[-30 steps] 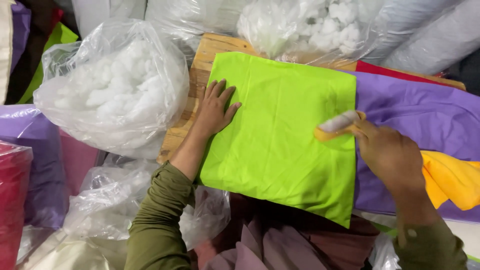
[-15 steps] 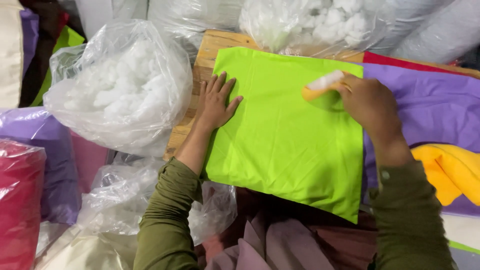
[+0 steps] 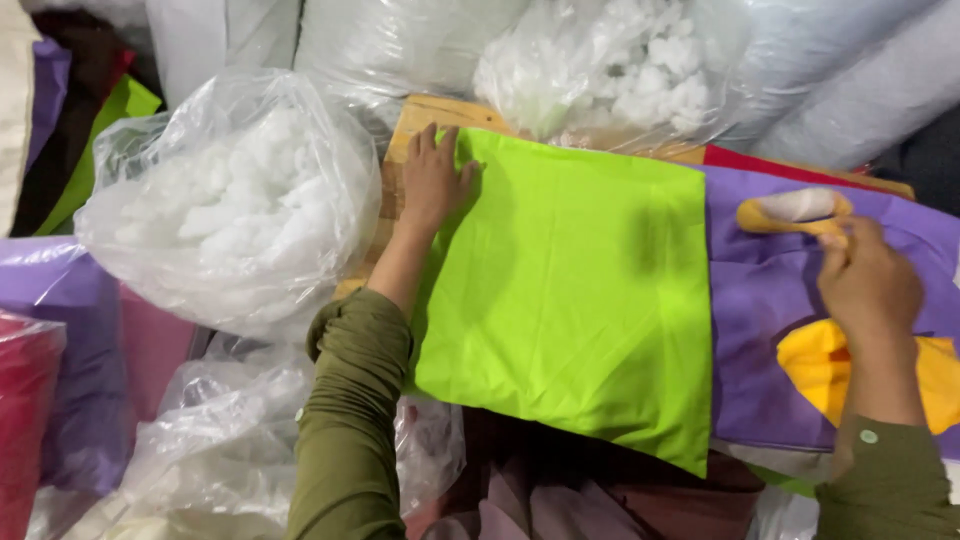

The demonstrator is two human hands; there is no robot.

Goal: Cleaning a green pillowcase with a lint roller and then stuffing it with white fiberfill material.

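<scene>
A lime-green square fabric cover [image 3: 575,290] lies flat on a wooden board [image 3: 410,125]. My left hand [image 3: 436,180] rests flat on the cover's upper left corner, fingers apart. My right hand [image 3: 868,282] is off the cover to the right, above purple fabric [image 3: 760,300], and holds a yellow cover stuffed with white filling [image 3: 795,210] by its edge.
A clear bag of white fibre stuffing [image 3: 235,200] sits left of the board, another bag [image 3: 610,65] behind it. Folded yellow fabric [image 3: 830,375] lies on the purple fabric. Red [image 3: 25,420] and purple [image 3: 75,300] bagged fabrics stand at the left, crumpled plastic [image 3: 210,440] below.
My right hand carried the stuffed yellow cover from over the green cover rightwards onto the purple fabric. My left hand slid up from the cover's left side to its upper left corner.
</scene>
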